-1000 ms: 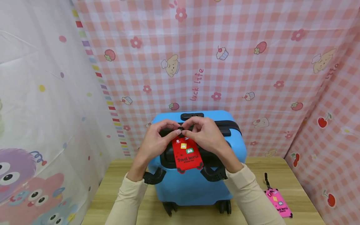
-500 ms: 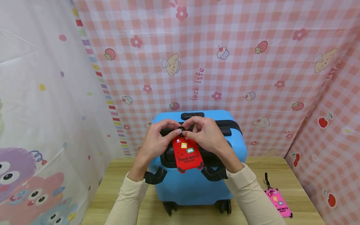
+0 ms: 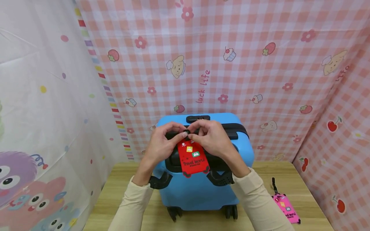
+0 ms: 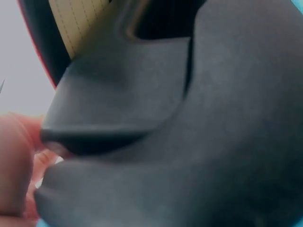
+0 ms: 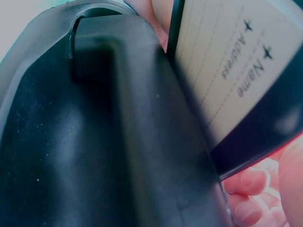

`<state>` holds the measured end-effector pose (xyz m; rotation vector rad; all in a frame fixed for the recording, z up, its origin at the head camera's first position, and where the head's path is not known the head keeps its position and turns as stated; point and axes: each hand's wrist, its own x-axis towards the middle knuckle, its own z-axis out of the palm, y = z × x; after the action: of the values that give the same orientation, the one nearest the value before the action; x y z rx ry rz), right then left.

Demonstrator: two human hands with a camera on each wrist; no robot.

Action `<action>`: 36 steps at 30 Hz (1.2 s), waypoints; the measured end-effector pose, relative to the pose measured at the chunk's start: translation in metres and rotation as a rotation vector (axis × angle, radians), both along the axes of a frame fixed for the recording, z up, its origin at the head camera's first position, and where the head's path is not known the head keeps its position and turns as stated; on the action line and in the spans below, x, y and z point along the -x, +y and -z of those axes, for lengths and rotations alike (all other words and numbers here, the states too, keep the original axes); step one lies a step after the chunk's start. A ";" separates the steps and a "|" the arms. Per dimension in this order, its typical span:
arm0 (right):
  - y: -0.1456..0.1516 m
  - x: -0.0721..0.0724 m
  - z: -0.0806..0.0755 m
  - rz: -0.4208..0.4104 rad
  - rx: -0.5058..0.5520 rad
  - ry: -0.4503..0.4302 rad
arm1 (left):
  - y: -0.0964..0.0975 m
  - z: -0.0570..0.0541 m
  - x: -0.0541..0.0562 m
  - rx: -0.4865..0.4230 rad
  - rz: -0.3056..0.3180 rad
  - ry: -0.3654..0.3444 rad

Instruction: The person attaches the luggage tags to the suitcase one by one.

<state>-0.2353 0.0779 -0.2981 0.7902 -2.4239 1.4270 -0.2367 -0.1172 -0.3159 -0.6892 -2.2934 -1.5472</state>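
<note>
- Head view: at the centre of the frame, the left hand point(image 3: 160, 144) and the right hand point(image 3: 213, 138) both pinch the black strap point(image 3: 186, 132) of the red tag point(image 3: 194, 159); neither grip is released
- The red tag hangs below the hands, mid-frame, over the blue suitcase point(image 3: 199, 192) and its black trim point(image 3: 172, 163)
- Strap work on the red tag looks under way rather than finished; whether the strap passes round the black handle bar point(image 3: 232, 135), or is fastened, I cannot tell; the hands cover it
- The pink tag point(image 3: 287, 210) lies at the lower right of the frame, untouched, well apart from the suitcase; its own strap seems attached to nothing else
- The suitcase's far edge stands near the checked curtain point(image 3: 242, 29), so room behind looks tight; the right wrist mount point(image 3: 220, 178) sits just beside the red tag's lower corner
- Wooden table point(image 3: 121, 183) shows at the lower left, giving likely sideways room; at the lower right the right sleeve point(image 3: 258, 199) crosses close to the pink tag
</note>
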 end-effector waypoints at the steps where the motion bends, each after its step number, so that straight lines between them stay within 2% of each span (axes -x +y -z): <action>1: 0.000 0.000 0.000 0.003 0.001 0.001 | 0.000 0.000 0.000 -0.003 0.001 -0.002; 15: 0.001 -0.003 -0.002 0.008 0.007 -0.031 | -0.002 -0.003 -0.003 0.018 0.031 -0.017; 23: 0.002 -0.004 -0.002 0.004 0.013 -0.031 | -0.005 -0.006 -0.005 0.060 0.015 -0.019; 30: 0.013 -0.008 -0.001 -0.020 0.066 -0.060 | -0.017 0.002 -0.004 0.057 -0.003 0.034; 36: 0.024 -0.017 0.000 -0.022 0.073 -0.059 | -0.026 0.012 -0.005 0.084 -0.080 0.057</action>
<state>-0.2184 0.1014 -0.2976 0.7713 -2.3974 1.5582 -0.2314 -0.1429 -0.3283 -0.6448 -2.3254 -1.3853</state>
